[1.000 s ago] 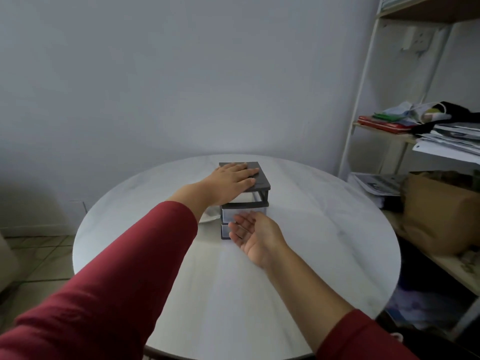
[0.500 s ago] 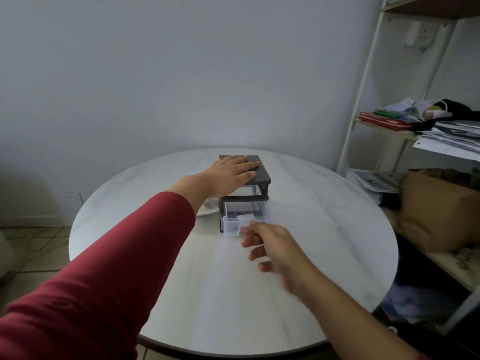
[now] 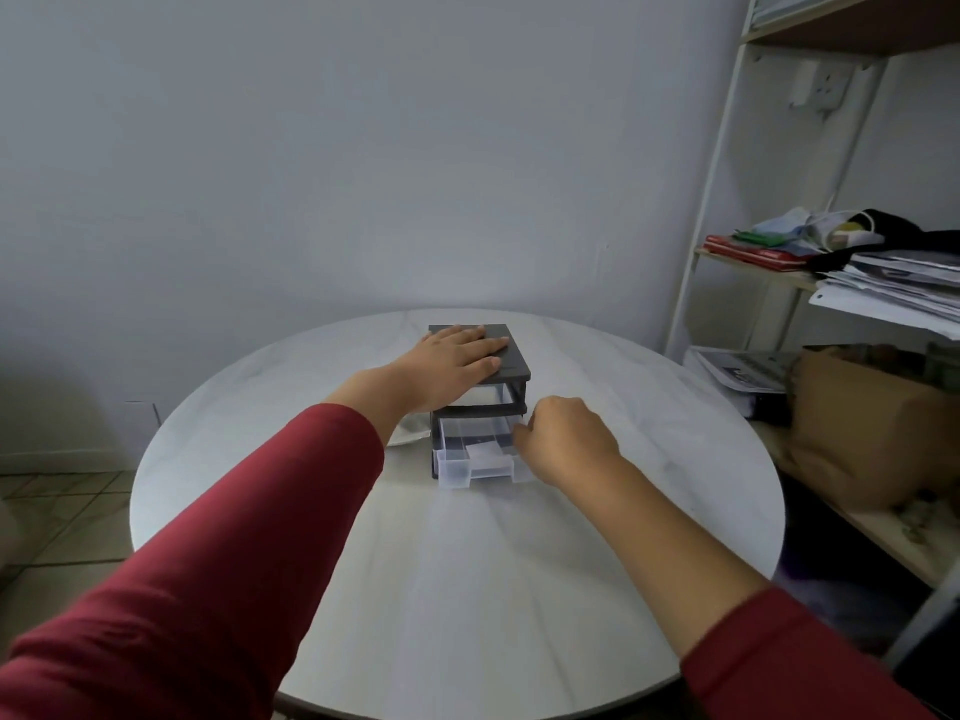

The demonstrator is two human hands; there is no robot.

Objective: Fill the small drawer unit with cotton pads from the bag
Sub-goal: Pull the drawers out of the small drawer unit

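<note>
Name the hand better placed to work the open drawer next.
Right: the right hand sits at the open drawer; the left hand lies flat atop the drawer unit, steadying it.

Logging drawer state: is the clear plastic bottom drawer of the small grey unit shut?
No, the clear plastic drawer juts out of the grey unit.

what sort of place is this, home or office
Likely a room in a home, perhaps a study corner: a round marble-look table, an open shelf unit piled with loose papers, and a tiled floor.
</note>
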